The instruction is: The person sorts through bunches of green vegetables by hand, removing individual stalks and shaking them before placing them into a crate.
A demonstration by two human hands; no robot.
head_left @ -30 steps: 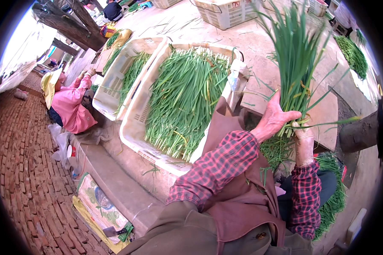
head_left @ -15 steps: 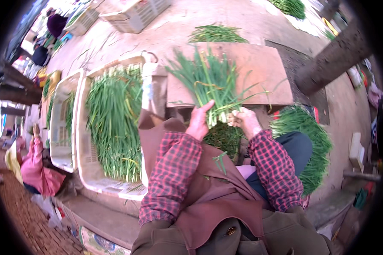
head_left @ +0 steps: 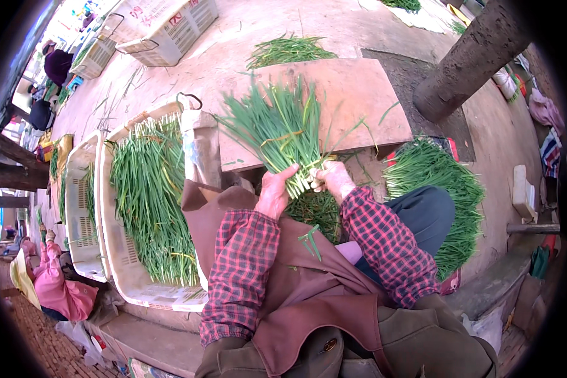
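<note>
A loose bunch of green chives (head_left: 272, 120) fans out over a low board (head_left: 365, 107), its pale stem ends toward me. My left hand (head_left: 274, 190) is closed round the lower stems, thumb on top. At the right side of the same stem ends, my right hand (head_left: 334, 179) is closed, its fingertips pinching stems or leaves there. Exactly which strands it grips is too small to tell. One yellowed leaf crosses the bunch. Below the hands, a dark heap of green trimmings (head_left: 312, 211) shows, and cut leaf bits lie on my brown apron (head_left: 296, 252).
To my left stands a white plastic crate (head_left: 123, 252) full of chives, with another crate (head_left: 85, 242) beyond it. A chive pile (head_left: 431, 201) lies by my right knee, another (head_left: 290, 50) behind the board. A wooden post (head_left: 469, 63) rises at right. A person in pink (head_left: 60, 283) sits far left.
The view has shifted, so the surroundings sit further left. Both hands still hold the bunch; the right hand has come closer to the left at the stem ends.
</note>
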